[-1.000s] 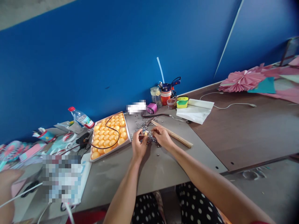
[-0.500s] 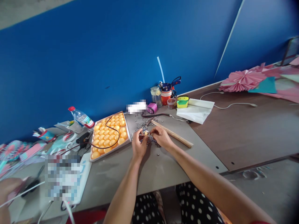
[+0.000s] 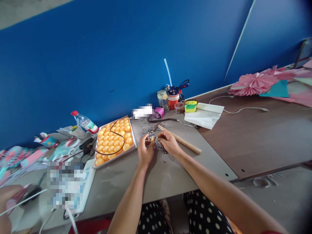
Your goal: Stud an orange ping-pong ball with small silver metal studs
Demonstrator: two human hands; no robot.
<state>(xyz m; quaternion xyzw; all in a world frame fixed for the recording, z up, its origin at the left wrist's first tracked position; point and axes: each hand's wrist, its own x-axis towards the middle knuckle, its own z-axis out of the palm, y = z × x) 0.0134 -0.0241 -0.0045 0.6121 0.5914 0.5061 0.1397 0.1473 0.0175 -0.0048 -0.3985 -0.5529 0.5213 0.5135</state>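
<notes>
Just below the frame's centre, the left hand (image 3: 145, 152), the nearer, pinches a shiny round piece (image 3: 151, 137); no long axis reads. The right hand (image 3: 168, 142) sits just right of it, fingers curled; whether its grip pinches anything, I cannot tell. A wooden-handled tool (image 3: 190, 146) slants toward lower right.

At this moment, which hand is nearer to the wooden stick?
Right. The right hand is just on the near side of the wooden stick; the left hand is farther away, to its left.
</notes>
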